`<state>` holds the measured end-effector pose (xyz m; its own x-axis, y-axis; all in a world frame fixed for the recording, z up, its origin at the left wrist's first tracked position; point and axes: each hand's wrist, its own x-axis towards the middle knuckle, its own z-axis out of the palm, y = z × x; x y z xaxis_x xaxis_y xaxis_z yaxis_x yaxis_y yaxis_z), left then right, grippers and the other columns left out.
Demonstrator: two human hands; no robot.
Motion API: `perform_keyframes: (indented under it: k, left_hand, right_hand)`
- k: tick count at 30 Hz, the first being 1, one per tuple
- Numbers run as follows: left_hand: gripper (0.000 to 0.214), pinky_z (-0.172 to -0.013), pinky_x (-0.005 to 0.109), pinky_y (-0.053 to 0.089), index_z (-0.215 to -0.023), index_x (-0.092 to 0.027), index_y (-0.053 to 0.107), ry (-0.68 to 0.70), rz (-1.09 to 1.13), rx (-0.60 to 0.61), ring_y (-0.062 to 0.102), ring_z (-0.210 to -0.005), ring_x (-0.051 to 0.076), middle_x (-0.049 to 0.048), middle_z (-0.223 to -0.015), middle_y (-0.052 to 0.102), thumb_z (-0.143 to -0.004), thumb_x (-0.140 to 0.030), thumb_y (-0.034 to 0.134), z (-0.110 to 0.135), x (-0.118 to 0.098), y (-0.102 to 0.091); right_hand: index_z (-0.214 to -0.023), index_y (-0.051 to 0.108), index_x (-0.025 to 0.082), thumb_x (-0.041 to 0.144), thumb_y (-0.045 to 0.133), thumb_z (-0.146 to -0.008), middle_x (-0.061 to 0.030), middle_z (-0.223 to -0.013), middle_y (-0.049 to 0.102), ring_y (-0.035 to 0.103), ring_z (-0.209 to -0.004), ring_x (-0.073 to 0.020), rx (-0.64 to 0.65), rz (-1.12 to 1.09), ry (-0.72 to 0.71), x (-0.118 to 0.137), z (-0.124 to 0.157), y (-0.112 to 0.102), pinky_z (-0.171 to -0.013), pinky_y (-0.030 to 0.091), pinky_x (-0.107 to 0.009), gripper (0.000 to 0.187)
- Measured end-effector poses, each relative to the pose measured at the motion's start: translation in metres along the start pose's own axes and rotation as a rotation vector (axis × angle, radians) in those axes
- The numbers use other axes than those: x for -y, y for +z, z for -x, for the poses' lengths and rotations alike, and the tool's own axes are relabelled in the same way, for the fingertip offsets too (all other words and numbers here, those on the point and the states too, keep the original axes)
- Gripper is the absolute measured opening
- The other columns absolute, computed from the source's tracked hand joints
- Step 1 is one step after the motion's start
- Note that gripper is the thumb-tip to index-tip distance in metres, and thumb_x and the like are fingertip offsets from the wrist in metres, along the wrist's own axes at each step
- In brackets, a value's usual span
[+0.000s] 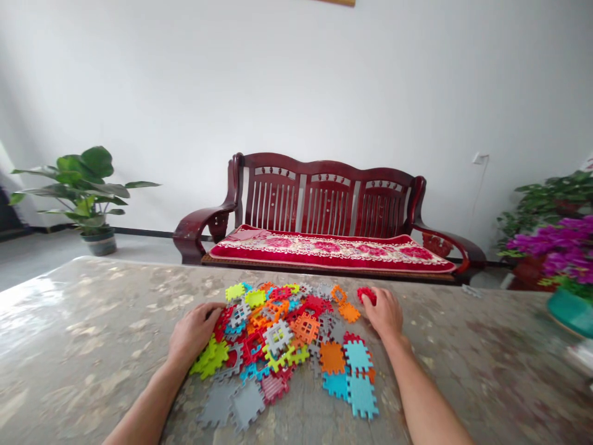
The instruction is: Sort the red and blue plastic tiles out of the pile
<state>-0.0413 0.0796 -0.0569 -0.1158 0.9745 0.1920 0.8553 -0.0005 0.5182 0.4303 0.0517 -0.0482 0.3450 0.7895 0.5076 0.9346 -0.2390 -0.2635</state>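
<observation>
A heap of flat, toothed plastic building tiles (pixel 287 337) in red, orange, lime, blue and grey lies on the marbled table (pixel 92 327) in front of me. My left hand (pixel 192 334) rests on the heap's left edge, fingers curled over red and lime tiles. My right hand (pixel 384 312) sits at the heap's right edge, fingers closed on a red tile (pixel 365 294). Two blue tiles (pixel 359 383) and grey tiles (pixel 234 402) lie nearest me.
Beyond the table stands a dark red wooden bench (pixel 324 204) with a flowered red cushion against a white wall. A leafy potted plant (pixel 88 191) stands on the floor at left. A teal pot with purple flowers (pixel 567 266) sits at the table's right end.
</observation>
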Motion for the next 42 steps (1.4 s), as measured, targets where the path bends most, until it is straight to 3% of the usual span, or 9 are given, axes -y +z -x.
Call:
perform_keyframes:
  k: [5, 10, 14, 20, 25, 31, 37, 42]
  left_hand:
    - [0.037, -0.088, 0.027, 0.047, -0.102, -0.031, 0.074, -0.014, -0.002, 0.008, 0.065, -0.105, 0.021, -0.0017, -0.115, 0.072, -0.087, -0.041, 0.041, 0.001, -0.003, -0.002]
    - [0.038, -0.087, 0.027, 0.046, -0.103, -0.032, 0.074, -0.024, -0.005, 0.020, 0.064, -0.105, 0.021, -0.0019, -0.116, 0.072, -0.088, -0.042, 0.041, 0.002, -0.005, -0.003]
    - [0.038, -0.088, 0.027, 0.046, -0.104, -0.030, 0.073, -0.021, -0.012, 0.027, 0.064, -0.106, 0.022, -0.0002, -0.117, 0.071, -0.088, -0.042, 0.040, 0.003, -0.007, -0.004]
    - [0.037, -0.084, 0.027, 0.046, -0.102, -0.030, 0.073, -0.019, -0.011, 0.008, 0.064, -0.105, 0.022, 0.0001, -0.116, 0.072, -0.089, -0.042, 0.041, 0.006, -0.011, -0.007]
    - [0.037, -0.084, 0.026, 0.046, -0.102, -0.029, 0.074, -0.018, -0.014, 0.006, 0.064, -0.105, 0.021, -0.0001, -0.116, 0.072, -0.089, -0.041, 0.041, 0.006, -0.012, -0.007]
    - [0.038, -0.085, 0.027, 0.046, -0.104, -0.030, 0.073, -0.010, 0.003, 0.020, 0.064, -0.106, 0.021, -0.0007, -0.116, 0.072, -0.088, -0.041, 0.041, 0.005, -0.010, -0.006]
    - [0.038, -0.089, 0.027, 0.045, -0.103, -0.031, 0.073, -0.008, 0.003, 0.020, 0.064, -0.106, 0.022, -0.0005, -0.117, 0.071, -0.088, -0.043, 0.041, 0.004, -0.007, -0.005]
    - [0.037, -0.087, 0.026, 0.046, -0.103, -0.032, 0.073, -0.007, -0.002, 0.017, 0.064, -0.105, 0.022, -0.0014, -0.116, 0.072, -0.088, -0.043, 0.041, 0.004, -0.008, -0.005]
  right_hand:
    - [-0.105, 0.069, 0.019, 0.035, 0.043, -0.089, -0.0087, -0.109, 0.069, 0.058, -0.104, -0.0246, -0.077, -0.283, -0.160, 0.022, 0.006, -0.007, -0.096, 0.042, -0.038, 0.034]
    - [-0.112, 0.068, 0.022, 0.039, 0.047, -0.088, -0.0066, -0.113, 0.070, 0.061, -0.107, -0.0230, 0.186, -0.531, -0.191, 0.076, 0.018, -0.017, -0.096, 0.045, -0.038, 0.036]
    - [-0.110, 0.070, 0.025, 0.042, 0.054, -0.085, -0.0044, -0.103, 0.074, 0.063, -0.102, -0.0231, 0.349, -0.486, -0.241, 0.111, 0.030, -0.028, -0.091, 0.046, -0.035, 0.034]
    - [-0.110, 0.070, 0.026, 0.036, 0.062, -0.078, -0.0033, -0.098, 0.073, 0.064, -0.093, -0.0209, 0.379, -0.448, -0.211, 0.128, 0.038, -0.029, -0.084, 0.047, -0.031, 0.035]
    - [-0.100, 0.073, 0.022, 0.034, 0.058, -0.077, -0.0026, -0.081, 0.073, 0.065, -0.080, -0.0200, 0.371, -0.606, -0.130, 0.123, 0.037, -0.017, -0.075, 0.049, -0.031, 0.030]
    - [-0.093, 0.072, 0.016, 0.043, 0.061, -0.072, -0.0075, -0.088, 0.075, 0.068, -0.079, -0.0219, 0.231, -1.028, 0.055, 0.102, 0.017, -0.017, -0.075, 0.053, -0.034, 0.036]
    - [-0.111, 0.066, 0.011, 0.048, 0.062, -0.069, -0.0066, -0.075, 0.072, 0.065, -0.061, -0.0196, -0.051, -1.087, 0.375, 0.042, -0.007, -0.012, -0.053, 0.050, -0.029, 0.056]
    - [-0.098, 0.067, 0.013, 0.044, 0.059, -0.067, -0.0091, -0.081, 0.073, 0.068, -0.071, -0.0233, -0.193, -0.956, 0.431, -0.009, -0.012, 0.005, -0.064, 0.053, -0.034, 0.045]
